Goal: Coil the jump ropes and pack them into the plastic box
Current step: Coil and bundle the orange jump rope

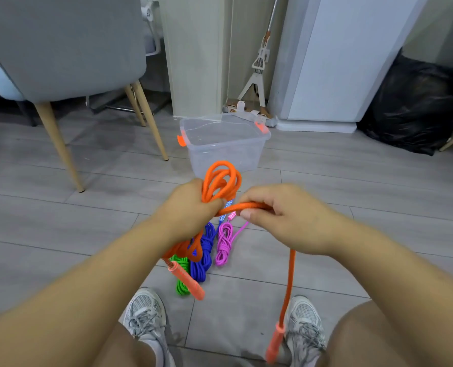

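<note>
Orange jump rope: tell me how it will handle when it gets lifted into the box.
Probably floppy: the orange jump rope bends into loops above the left hand, and its tail drops limp below the right hand. The loops will likely spring loose unless wrapped or gripped. The hanging handle may swing and drag the tail down.

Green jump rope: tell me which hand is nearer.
Left. The left hand grips the orange coil almost directly above the green jump rope; the right hand pinches an orange strand farther to the right.
</note>
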### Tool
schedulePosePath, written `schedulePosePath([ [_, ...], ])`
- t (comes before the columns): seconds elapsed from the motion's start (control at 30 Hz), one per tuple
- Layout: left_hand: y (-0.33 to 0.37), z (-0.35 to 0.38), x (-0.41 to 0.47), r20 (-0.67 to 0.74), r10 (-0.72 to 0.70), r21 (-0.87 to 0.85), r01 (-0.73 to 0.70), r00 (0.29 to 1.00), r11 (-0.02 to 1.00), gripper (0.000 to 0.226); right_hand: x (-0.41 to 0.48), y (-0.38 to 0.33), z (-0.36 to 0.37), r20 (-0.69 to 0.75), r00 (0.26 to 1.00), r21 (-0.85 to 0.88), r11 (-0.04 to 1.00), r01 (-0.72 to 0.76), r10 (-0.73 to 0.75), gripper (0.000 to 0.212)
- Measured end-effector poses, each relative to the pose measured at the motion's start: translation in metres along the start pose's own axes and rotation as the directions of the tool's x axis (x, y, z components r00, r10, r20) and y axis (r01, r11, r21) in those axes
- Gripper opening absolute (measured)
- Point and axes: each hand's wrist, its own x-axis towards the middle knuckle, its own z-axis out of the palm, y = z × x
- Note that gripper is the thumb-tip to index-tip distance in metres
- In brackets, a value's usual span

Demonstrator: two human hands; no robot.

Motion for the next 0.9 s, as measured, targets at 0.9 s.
schedulePosePath([
  [0.9, 0.025, -0.004, -0.021, -0.001, 0.227, -0.424, -0.206, 0.974, 0.882, 0.041, 0.026, 0.032, 0.002, -0.043, 0.989, 0.347, 0.931, -0.116, 0.139, 0.033],
])
